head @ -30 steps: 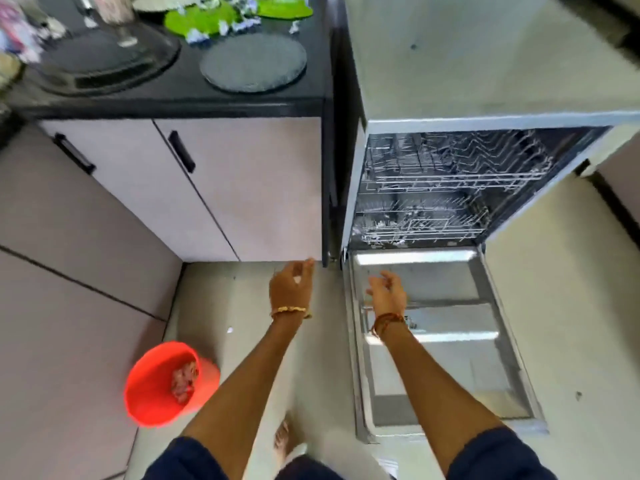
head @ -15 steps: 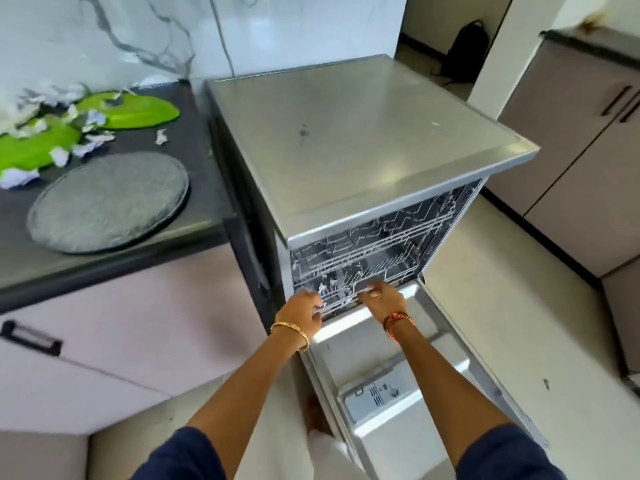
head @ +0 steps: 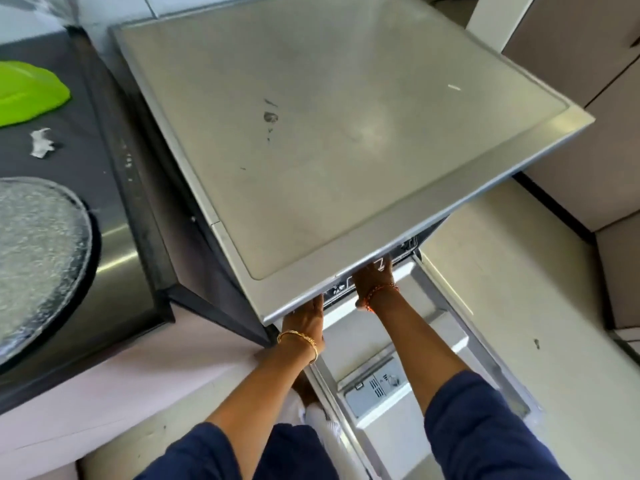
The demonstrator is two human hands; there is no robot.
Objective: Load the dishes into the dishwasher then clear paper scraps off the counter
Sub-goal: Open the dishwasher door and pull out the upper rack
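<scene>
Dishwasher [head: 346, 133]: directly ahead of both hands, door [head: 398, 341] dropped flat beneath the forearms.
Left hand [head: 306, 320]: at the opening's left edge; fingers hidden under the top lip, grip cannot be told.
Right hand [head: 372, 277]: further inside, nearer the rack; fingers hidden, hold cannot be told.
Dishes: grey plate [head: 38, 258] and green plate [head: 24, 91] on the desk [head: 86, 161], well to the left of the left hand.
Paper scrap [head: 41, 142]: between the plates.
Judgement: rack likely slides out toward the person.
</scene>
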